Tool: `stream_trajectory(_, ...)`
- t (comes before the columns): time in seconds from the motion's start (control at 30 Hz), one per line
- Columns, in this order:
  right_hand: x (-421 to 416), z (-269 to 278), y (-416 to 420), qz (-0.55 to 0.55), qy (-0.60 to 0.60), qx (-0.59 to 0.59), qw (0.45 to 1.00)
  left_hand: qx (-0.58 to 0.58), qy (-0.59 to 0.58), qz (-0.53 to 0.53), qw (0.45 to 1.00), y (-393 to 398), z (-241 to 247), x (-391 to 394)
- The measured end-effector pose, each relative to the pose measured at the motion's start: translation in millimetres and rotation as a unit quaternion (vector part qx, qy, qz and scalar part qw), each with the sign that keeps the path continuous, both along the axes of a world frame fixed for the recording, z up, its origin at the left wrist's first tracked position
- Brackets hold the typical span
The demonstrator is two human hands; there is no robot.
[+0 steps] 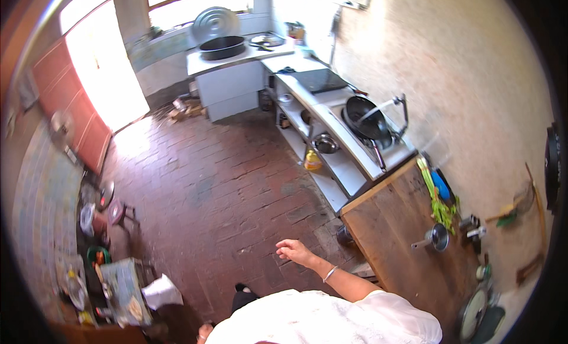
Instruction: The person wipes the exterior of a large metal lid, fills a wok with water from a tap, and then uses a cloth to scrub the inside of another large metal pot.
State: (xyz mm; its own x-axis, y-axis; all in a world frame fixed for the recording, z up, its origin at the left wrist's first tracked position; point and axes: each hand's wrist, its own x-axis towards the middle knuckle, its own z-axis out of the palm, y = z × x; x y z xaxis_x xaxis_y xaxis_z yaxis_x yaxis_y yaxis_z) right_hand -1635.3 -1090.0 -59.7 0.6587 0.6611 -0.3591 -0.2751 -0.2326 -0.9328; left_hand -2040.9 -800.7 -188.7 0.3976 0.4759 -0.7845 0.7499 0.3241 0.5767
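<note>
My right hand (293,251) hangs over the brick floor (213,184), empty, its fingers loosely curled and a bangle on the wrist. To its right is the wooden table (381,228), bearing a small saucepan (439,237) and leafy green stalks (439,208). Only part of my left hand (205,331) shows at the bottom edge, beside my white top; its fingers are mostly hidden. A black wok (361,111) sits on the white counter beyond the table.
A low table (122,286) with things on it and a small purple stool (116,212) stand at the left. A large black pot (222,48) is on the far counter. The red door (73,100) stands ajar. A yellow bottle (313,161) is on the lower shelf.
</note>
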Motion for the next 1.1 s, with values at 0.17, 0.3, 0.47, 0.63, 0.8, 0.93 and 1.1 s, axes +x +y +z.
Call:
stream_trajectory(0.17,50.8,-59.7,-47.2,-0.177,0.052,-0.076,0.980,-0.008,0.158,-0.075,0.985,91.0,-20.8,78.4)
stream_trajectory(0.3,81.7,-81.1,-68.1,-0.335,0.101,-0.145,0.925,0.075,0.121,-0.104,0.984,216.8,-24.0,217.7)
stream_trajectory(0.47,137.3,-68.2,-81.6,-0.428,0.038,-0.178,0.885,0.207,-0.080,-0.177,0.959,331.1,-2.0,497.9)
stream_trajectory(0.63,227.9,-73.3,-168.5,-0.520,-0.105,-0.318,0.785,0.090,-0.202,-0.231,0.947,209.6,60.0,776.0)
stream_trajectory(0.8,372.7,-55.0,-241.8,-0.532,-0.202,-0.346,0.746,-0.056,-0.235,-0.417,0.876,27.4,133.5,900.2)
stream_trajectory(0.93,480.8,-41.8,-302.8,-0.463,-0.306,-0.430,0.712,-0.096,-0.191,-0.518,0.828,-96.3,141.0,983.5)
stream_trajectory(1.1,564.1,-53.4,-333.0,-0.397,-0.279,-0.452,0.749,-0.116,-0.173,-0.531,0.822,-217.0,125.1,1102.7)
